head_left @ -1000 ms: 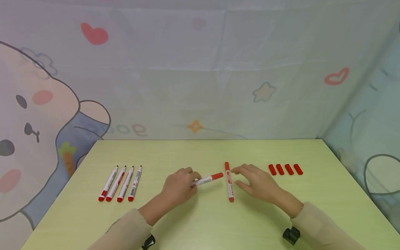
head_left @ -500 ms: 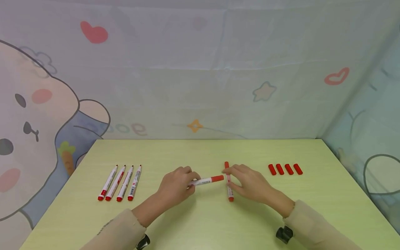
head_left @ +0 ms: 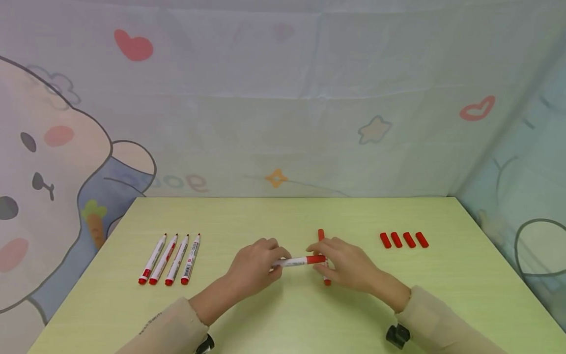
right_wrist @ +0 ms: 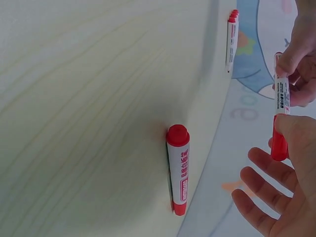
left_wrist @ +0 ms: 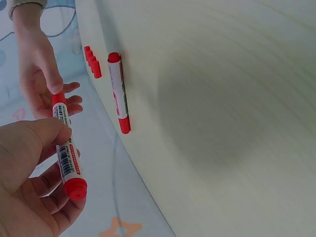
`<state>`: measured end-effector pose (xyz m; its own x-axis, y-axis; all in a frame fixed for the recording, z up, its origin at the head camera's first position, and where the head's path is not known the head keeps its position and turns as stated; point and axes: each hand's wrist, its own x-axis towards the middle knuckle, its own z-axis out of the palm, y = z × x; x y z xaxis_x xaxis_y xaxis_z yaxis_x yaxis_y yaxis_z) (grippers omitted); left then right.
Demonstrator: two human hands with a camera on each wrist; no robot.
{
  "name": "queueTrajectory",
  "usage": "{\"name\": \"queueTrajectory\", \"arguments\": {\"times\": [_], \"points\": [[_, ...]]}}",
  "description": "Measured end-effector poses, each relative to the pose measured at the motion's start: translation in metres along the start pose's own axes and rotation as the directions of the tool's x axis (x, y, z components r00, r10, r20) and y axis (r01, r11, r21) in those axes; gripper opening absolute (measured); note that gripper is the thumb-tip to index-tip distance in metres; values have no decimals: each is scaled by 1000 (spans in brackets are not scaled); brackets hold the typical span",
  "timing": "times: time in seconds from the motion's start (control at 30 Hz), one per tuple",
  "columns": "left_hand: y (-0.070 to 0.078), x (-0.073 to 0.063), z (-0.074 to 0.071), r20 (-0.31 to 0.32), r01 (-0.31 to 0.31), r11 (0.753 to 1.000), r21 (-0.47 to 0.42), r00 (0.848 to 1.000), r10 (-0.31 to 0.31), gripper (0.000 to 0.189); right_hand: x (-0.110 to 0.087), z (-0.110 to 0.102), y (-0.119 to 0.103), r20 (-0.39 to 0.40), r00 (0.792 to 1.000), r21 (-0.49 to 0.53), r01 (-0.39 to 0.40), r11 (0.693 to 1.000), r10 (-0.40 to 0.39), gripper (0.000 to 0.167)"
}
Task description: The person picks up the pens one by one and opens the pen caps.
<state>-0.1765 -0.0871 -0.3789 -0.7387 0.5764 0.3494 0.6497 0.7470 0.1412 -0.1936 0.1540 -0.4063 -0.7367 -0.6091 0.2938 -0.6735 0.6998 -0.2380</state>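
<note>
A white-bodied marker (head_left: 294,262) with a red cap (head_left: 315,259) is held level above the table between the two hands. My left hand (head_left: 254,265) pinches its body near the rear end, thumb on the barrel in the left wrist view. At the other end, my right hand (head_left: 351,265) has thumb and forefinger on the red cap; its other fingers stand spread in the right wrist view. Beneath the right fingers, a second capped marker (right_wrist: 178,170) lies on the table, partly covered in the head view.
Several uncapped markers (head_left: 191,259) lie side by side at the left of the table (head_left: 283,314), tips pointing away. Several loose red caps (head_left: 409,240) are lined up at the right. A printed cloth (head_left: 247,98) hangs behind the table.
My right hand has moved left over the lying marker and taken the held marker's cap between its fingers. My left hand has brought the marker slightly right and more level.
</note>
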Motion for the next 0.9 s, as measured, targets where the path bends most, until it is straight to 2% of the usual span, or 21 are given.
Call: {"name": "queueTrajectory", "arguments": {"times": [0.27,0.47,0.67,0.9], "points": [[2,1,3,-13,-18,1000,14,1000,18,19,0,2,-3,-34,999,18,19,1000,-19,30],[2,0,2,-37,-30,999,14,999,31,19,0,3,-3,-41,999,67,9,998,-6,23],[0,-1,0,-69,-55,998,9,996,56,18,-1,4,-2,-92,996,122,27,992,-16,21],[-3,-3,-4,-26,4,1000,-18,1000,-4,13,-2,5,0,-128,992,158,34,987,-14,22]]}}
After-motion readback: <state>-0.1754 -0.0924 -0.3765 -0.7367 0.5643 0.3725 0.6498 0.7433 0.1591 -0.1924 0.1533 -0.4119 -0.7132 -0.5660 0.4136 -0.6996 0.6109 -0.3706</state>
